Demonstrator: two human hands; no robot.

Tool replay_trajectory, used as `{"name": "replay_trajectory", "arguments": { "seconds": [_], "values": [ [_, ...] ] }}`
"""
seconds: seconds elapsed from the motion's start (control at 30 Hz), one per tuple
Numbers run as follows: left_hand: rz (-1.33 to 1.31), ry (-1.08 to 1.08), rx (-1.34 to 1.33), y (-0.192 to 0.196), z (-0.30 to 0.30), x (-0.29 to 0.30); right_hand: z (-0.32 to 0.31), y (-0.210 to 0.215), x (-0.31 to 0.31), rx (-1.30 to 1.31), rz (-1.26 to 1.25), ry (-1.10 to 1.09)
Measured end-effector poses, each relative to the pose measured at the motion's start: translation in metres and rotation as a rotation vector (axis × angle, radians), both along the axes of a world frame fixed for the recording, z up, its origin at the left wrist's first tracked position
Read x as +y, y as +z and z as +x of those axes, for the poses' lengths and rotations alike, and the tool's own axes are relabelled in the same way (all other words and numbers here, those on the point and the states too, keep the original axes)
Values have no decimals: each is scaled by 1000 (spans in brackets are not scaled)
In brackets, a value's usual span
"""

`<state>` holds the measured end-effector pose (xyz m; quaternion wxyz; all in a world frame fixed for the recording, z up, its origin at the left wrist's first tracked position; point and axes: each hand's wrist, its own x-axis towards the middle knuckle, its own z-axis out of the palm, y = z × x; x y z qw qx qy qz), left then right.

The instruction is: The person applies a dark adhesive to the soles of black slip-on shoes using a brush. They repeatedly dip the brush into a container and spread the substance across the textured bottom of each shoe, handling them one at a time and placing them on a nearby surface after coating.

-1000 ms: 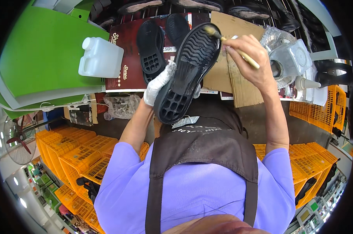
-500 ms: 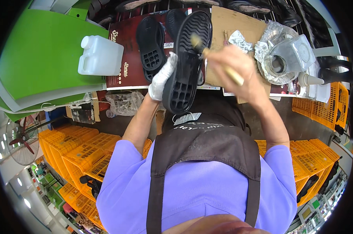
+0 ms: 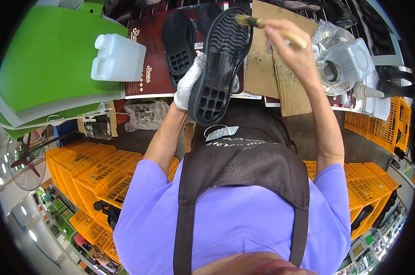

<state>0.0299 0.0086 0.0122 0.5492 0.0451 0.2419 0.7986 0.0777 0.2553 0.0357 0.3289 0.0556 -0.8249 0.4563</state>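
Note:
My left hand point(image 3: 189, 83), in a white glove, grips a black shoe sole point(image 3: 222, 64) by its left edge. The sole is tilted up with its inner face toward me: wavy ridges at the far end, square hollows at the near end, a wet sheen in the middle. In my bare right hand point(image 3: 293, 48) is a paintbrush point(image 3: 287, 36) with a wooden handle. Its pale bristles touch the ridged part near the sole's upper right edge. Another black sole point(image 3: 179, 41) lies to the left on a dark red board point(image 3: 145, 68), and part of one more point(image 3: 208, 19) shows behind.
A white jug point(image 3: 120, 59) stands on the left by a green panel point(image 3: 56, 59). To the right are cardboard point(image 3: 262, 68), a clear plastic container point(image 3: 349, 59) in crumpled wrap and a nozzle bottle point(image 3: 368, 91). Orange crates point(image 3: 97, 174) stack behind me on both sides.
My right hand has moved up and right, carrying the brush from the middle of the ridges to the sole's far right edge. The sole has shifted slightly upward. More wet sheen shows on it.

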Motion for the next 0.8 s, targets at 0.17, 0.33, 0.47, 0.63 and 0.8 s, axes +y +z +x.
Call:
{"name": "replay_trajectory", "arguments": {
  "seconds": [0.17, 0.33, 0.47, 0.63, 0.8],
  "values": [
    [-12, 210, -54, -21, -12, 3, 37, 22, -50, -2, 304, 488],
    [128, 35, -292, -13, -13, 0, 33, 34, -38, -45, 253, 701],
    [46, 26, -389, -11, -9, 0, 16, 24, -8, -116, 332, 450],
    [-73, 131, -344, -17, -10, 8, 20, 15, -19, -126, 410, 265],
    [103, 174, -195, -11, -11, 12, 48, 34, -63, -103, 320, 532]
  ]
}}
